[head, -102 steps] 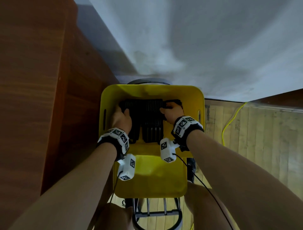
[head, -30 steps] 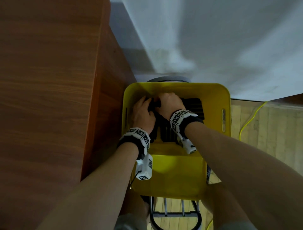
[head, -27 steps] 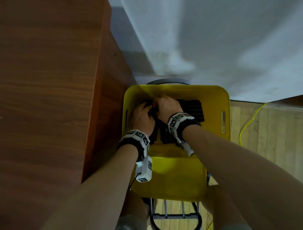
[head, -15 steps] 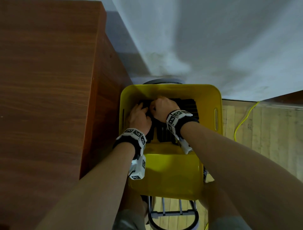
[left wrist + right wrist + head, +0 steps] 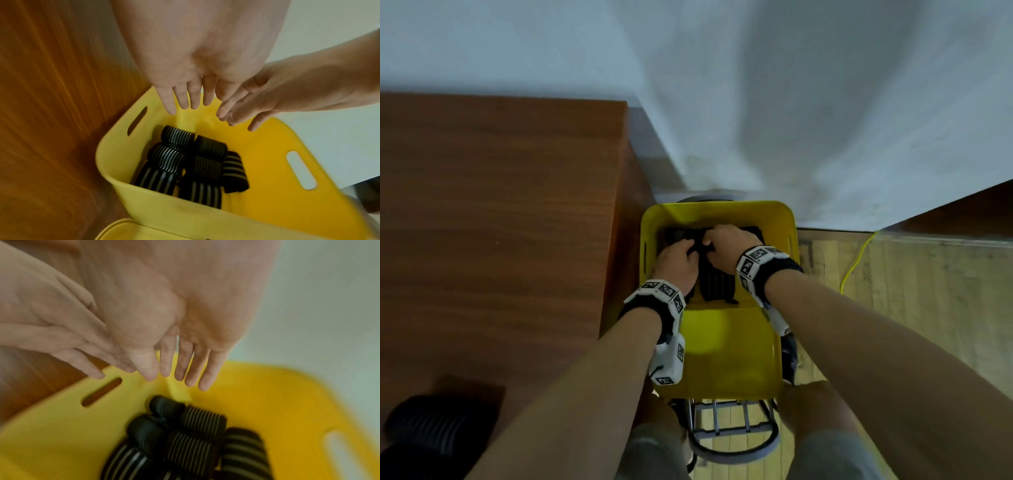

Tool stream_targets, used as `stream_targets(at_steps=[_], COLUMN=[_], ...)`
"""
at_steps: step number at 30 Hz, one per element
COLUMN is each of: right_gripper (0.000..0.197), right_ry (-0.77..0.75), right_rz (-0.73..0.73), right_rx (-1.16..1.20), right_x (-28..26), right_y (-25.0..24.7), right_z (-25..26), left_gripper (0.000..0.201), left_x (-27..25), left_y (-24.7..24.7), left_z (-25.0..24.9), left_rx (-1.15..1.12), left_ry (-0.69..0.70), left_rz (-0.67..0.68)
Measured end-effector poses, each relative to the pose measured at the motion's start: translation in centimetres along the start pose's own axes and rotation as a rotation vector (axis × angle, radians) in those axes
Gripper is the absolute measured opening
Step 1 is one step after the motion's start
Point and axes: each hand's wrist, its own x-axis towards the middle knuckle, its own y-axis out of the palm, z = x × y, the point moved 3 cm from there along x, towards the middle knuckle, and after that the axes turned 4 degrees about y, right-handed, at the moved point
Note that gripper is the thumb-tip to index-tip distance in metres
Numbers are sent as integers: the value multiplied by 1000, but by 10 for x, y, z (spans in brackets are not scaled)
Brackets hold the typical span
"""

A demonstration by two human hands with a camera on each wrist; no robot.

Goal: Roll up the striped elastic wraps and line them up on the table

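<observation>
Both hands reach over a yellow plastic bin (image 5: 784, 222) that stands on the seat of a yellow chair (image 5: 729, 353), right against the side of a brown wooden table (image 5: 493, 212). In the wrist views the left hand (image 5: 197, 58) and the right hand (image 5: 164, 318) hang side by side above the bin's far wall, palms toward the cameras, fingers straight and a little spread, and neither closes on anything; the inner fingers of the two hands overlap or touch, though the blur leaves it unclear which. From the head view the same hands appear low inside the bin, knuckles up, over the dark pile. Below the fingertips, on the bin floor, lie the striped elastic wraps (image 5: 191, 162): black bands with thin pale stripes, several coiled into short rolls toward the far wall, with flat loose lengths running from them toward the near wall; they touch and partly overlap one another. One slot handle (image 5: 137, 121) opens in the bin wall just left of the left hand, and another (image 5: 301, 170) lies well off to the right of the right hand. Far back from the hands, at the near left corner of the tabletop, sits one rolled striped wrap (image 5: 438, 431), dark and blurred.
</observation>
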Motion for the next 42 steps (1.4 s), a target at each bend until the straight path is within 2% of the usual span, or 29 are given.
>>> stream_targets(at_steps=[5,8,10,17,23,25,28,33,35,38,40,42], right_gripper=[28,18,18,28,28,22,30,52,63,81,81,67], right_ry=[123,162,129,30,-16,-32,-56,-57,-27,57,69,66], right_rz=[-16,-30,-38,-99,-122,-98,-25,2,-1,23,72,87], right_rx=[-69,-69,-51,-57,-54,-37,-18,66,153,281,265,235], right_x=[-81,-126,-151,-211,-253,-264,-280,-270,-256,-234,-223,-219], right_y=[-59,-95,-115,-145,-112,-92,-49,-4,3,13,23,31], right_z=[16,52,87,171,214,237,265,296,302,313,320,325], left_gripper=[44,44,43,40,44,44,39,41,51,65,75,82], left_x=[-79,-131,-162,-236,-302,-322,-345,-336,-322,-313,-310,-308], left_y=[-50,-97,-135,-233,-261,-264,-260,-243,-229,-218,-213,-212], left_z=[-39,-54,-53,-15,52,76,112,163,180,201,214,223], left_rx=[-31,3,28,45,70,84,104,163,183,185,192,207], left_ry=[109,203,230,139,14,-14,-62,-143,-122,-108,-65,-35], left_rz=[58,50,28,-174,-192,-208,-167,-14,64,80,97,127])
